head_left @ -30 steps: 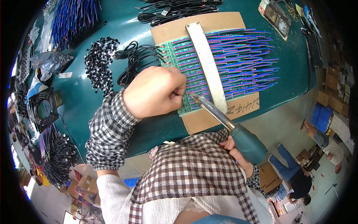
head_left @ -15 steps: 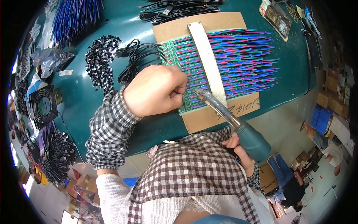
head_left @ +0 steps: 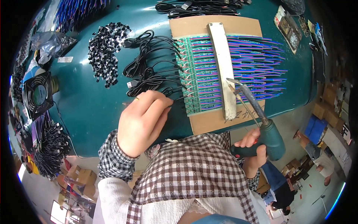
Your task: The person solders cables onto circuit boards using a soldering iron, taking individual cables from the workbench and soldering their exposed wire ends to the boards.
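My right hand (head_left: 253, 148) grips a soldering gun (head_left: 275, 140) by its green handle. The tip of the gun hangs over the white bar (head_left: 223, 56), apart from the solder pads. That bar lies across a row of green circuit boards (head_left: 191, 71) with blue, red and black wires (head_left: 257, 56) fanning right. Black USB cables (head_left: 138, 69) run to the boards' left edge, several with bare ends at the pads. Left of the lower boards, my left hand (head_left: 141, 121) is closed, its fingertips pinched on a black cable near its end; the fingers partly hide it.
Brown cardboard (head_left: 209, 125) lies under the boards. A heap of small black connectors (head_left: 106, 48) sits to the left, a black fan (head_left: 39, 95) beyond it. More black cables (head_left: 197, 8) lie at the back. A solder-stained tray (head_left: 288, 30) stands at back right. Other people are at lower right.
My left hand has drawn back from the boards' left edge toward me, uncovering cables there. The soldering gun's tip has moved off the pads, rightward and up over the white bar.
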The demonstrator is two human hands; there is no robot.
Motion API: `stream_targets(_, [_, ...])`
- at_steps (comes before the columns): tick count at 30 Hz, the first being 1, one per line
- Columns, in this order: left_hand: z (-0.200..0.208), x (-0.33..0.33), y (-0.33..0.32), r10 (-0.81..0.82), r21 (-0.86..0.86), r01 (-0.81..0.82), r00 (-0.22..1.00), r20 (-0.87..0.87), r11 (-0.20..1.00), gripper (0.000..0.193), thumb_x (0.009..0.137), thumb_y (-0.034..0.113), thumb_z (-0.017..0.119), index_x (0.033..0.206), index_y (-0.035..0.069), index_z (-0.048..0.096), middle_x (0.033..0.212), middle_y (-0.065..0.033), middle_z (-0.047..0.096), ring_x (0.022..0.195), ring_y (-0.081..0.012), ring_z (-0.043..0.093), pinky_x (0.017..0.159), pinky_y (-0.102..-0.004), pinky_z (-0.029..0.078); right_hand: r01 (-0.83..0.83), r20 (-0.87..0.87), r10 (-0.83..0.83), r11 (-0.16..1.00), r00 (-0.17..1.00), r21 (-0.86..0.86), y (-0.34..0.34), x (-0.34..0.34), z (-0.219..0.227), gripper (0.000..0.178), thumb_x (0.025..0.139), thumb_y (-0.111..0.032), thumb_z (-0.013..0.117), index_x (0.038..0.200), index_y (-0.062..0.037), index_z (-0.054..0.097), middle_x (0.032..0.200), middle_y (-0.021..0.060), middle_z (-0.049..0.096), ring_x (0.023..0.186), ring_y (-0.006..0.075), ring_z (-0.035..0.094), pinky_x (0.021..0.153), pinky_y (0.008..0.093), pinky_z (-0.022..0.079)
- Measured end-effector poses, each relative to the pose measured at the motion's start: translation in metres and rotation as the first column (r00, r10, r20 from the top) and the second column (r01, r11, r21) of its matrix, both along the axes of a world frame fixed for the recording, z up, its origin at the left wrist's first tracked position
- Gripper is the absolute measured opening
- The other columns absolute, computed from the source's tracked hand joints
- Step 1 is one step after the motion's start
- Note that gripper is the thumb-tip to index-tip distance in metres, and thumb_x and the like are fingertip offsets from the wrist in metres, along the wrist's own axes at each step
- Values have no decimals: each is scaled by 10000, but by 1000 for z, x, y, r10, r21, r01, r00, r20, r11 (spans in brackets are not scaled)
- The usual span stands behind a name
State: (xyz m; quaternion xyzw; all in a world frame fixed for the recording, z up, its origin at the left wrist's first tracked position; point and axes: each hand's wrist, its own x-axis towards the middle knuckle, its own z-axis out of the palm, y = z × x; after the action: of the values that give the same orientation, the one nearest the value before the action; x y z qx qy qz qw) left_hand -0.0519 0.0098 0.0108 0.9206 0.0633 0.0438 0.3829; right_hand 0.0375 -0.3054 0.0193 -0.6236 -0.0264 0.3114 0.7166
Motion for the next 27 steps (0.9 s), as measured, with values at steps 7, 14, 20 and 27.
stream_targets(7, [-18,0,-8,44,-83,-46,999,-26,995,225,797,-13,694,1011,14,629,939,-113,604,848,-304,620,725,-384,518,71,-23,-69,988,997,135,8,11,1,500,951,-407,618,1154,33,497,864,109,544,786,226,613,713,443,624])
stream_targets(14, [16,8,15,103,-195,-102,995,-5,976,249,784,-17,719,1016,16,635,985,-126,657,906,-322,652,780,-378,533,159,-45,-153,950,987,267,14,34,-7,522,970,-442,583,1195,12,458,842,78,548,776,207,611,693,413,623])
stream_targets(20, [29,81,54,154,1,-155,981,117,988,232,832,-43,673,1060,-20,635,979,-137,658,900,-247,666,802,-325,534,245,-102,-223,888,969,389,14,53,-11,491,998,-471,526,1155,-11,458,797,49,529,744,178,579,633,364,598])
stream_targets(27, [-6,168,57,67,150,-111,961,270,982,214,831,29,674,1043,42,643,960,-120,637,929,-291,657,800,-365,542,301,-106,-283,853,953,427,2,53,-21,482,1010,-494,489,1131,-28,460,773,32,505,715,159,541,607,334,580])
